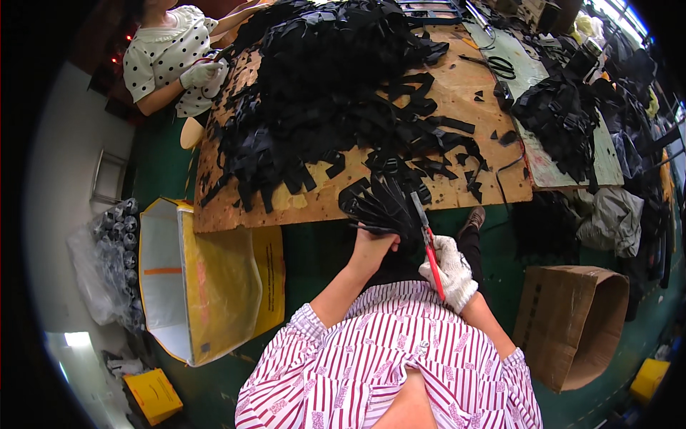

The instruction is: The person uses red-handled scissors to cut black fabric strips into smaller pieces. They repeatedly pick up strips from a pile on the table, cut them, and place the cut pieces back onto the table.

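Observation:
My bare left hand (375, 247) is closed around a bundle of black straps (386, 200) at the table's near edge. The strap ends fan out upward, and some have black buckles or loops. In a white knitted glove, my right hand (449, 272) grips a red-handled pliers-like tool (431, 256). Its grey jaws point up beside the right side of the bundle; I cannot tell whether they touch a strap. Beyond my hands, a large heap of black straps (321, 64) covers much of the wooden table (493, 164).
Black-handled scissors (496, 66) lie at the table's far right, near another strap pile (561, 118). A person (171, 57) in a dotted top works at the far left. Below stand a yellow bin (214, 279) on the left and a cardboard box (564, 322) on the right.

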Tool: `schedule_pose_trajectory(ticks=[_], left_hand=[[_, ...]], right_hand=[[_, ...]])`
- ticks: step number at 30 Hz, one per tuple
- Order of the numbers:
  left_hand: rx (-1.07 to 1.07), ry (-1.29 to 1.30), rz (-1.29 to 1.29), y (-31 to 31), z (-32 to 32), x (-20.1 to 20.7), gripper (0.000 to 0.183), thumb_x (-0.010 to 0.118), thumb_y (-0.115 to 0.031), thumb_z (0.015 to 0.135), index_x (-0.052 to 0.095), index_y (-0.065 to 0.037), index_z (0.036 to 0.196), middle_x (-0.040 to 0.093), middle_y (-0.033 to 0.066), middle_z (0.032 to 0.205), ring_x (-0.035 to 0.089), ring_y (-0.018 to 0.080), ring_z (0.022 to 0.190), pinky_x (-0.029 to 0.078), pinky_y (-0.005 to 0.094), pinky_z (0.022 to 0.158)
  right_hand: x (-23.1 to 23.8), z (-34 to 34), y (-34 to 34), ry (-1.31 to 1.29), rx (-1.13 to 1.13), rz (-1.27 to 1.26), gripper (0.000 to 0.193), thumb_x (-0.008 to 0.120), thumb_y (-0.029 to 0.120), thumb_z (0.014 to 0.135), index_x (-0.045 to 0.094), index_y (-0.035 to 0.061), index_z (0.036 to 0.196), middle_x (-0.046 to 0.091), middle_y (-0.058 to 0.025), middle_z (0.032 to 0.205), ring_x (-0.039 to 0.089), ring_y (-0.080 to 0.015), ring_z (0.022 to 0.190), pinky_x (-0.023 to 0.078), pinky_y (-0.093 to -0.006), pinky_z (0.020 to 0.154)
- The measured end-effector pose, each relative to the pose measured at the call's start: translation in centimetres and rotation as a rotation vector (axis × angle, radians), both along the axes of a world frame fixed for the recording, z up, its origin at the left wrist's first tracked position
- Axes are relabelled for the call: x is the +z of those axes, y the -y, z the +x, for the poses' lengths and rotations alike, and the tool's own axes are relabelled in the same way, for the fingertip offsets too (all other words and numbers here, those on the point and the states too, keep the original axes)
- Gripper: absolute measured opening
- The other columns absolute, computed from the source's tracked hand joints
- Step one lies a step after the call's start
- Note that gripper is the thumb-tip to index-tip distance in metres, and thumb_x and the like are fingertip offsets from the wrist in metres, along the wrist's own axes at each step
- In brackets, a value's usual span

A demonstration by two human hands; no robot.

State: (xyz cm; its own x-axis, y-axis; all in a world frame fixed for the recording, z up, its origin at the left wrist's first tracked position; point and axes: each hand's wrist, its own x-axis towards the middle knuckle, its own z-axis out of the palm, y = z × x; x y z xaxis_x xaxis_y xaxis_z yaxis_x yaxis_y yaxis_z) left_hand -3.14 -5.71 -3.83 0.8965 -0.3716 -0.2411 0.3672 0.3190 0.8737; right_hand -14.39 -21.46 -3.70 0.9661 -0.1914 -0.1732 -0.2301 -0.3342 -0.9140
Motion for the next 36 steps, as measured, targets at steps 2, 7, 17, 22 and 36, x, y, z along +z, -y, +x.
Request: schedule_pose_trajectory(ticks=[2,7,17,22,36], left_hand=[[0.004,-0.003,0.021,0.0,-0.4,0.0,0.012,0.06,0.008,0.075,0.058,-0.002,0.08,0.059,0.0064,0.07,0.056,0.0139,0.056,0.045,0.0253,0.048],[-0.024,0.033,0.14,-0.7,0.2,-0.9,0.02,0.058,0.012,0.072,0.057,-0.002,0.086,0.059,0.0077,0.073,0.057,0.0162,0.058,0.046,0.0264,0.048],[-0.051,0.163,0.143,-0.2,-0.7,0.7,0.012,0.061,0.009,0.07,0.057,-0.002,0.068,0.057,0.0029,0.06,0.054,0.0101,0.049,0.042,0.0235,0.044],[-0.119,0.216,0.216,-1.0,-0.6,0.3,0.012,0.061,0.008,0.072,0.057,-0.003,0.067,0.057,0.0033,0.059,0.054,0.0105,0.049,0.042,0.0244,0.044],[-0.043,0.516,0.244,-3.5,0.7,1.1,0.029,0.068,-0.004,0.075,0.055,-0.002,0.101,0.059,0.008,0.094,0.06,0.0161,0.081,0.051,0.0278,0.07]], right_hand=[[-0.6,0.1,0.1,0.036,-0.004,0.031,0.053,0.076,0.025,0.071,0.045,0.0017,0.107,0.057,-0.0114,0.085,0.058,-0.0239,0.075,0.047,-0.0344,0.071],[-0.5,-0.2,-0.8,-0.083,-0.071,0.195,0.054,0.075,0.026,0.071,0.045,0.0015,0.108,0.057,-0.0102,0.084,0.056,-0.022,0.076,0.047,-0.0342,0.071],[-1.6,0.0,-1.0,0.008,-0.099,0.264,0.036,0.056,0.001,0.072,0.041,0.0032,0.104,0.046,-0.0012,0.068,0.045,-0.0093,0.049,0.04,-0.0236,0.045],[0.4,-0.3,-1.4,-0.114,-0.135,0.357,0.029,0.055,0.002,0.072,0.044,0.0031,0.099,0.048,-0.0036,0.067,0.048,-0.0132,0.044,0.042,-0.0263,0.04],[2.0,-0.6,1.6,0.084,-0.422,0.807,0.036,0.064,0.013,0.08,0.044,0.0042,0.108,0.05,-0.0025,0.068,0.047,-0.0088,0.047,0.042,-0.0229,0.041]])
